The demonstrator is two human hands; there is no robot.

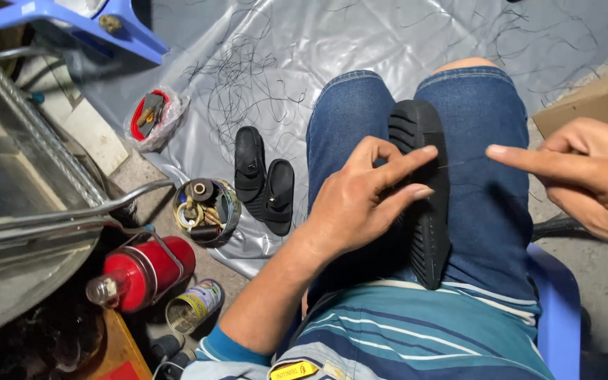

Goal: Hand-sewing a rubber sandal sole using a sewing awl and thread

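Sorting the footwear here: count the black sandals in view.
3. One sandal lies sole-up on the lap under the left hand; two sandals lie side by side on the grey sheet. Others may be hidden.

A grey plastic sheet (283, 42) is spread over a concrete floor (599, 274). A blue plastic chair (72, 17) is seen top left; a metal frame (29, 176), possibly a cart, stands left.

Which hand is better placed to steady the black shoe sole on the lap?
Probably the left hand: its fingers already rest on the black sole, while the right hand is off to the side, pinching thread.
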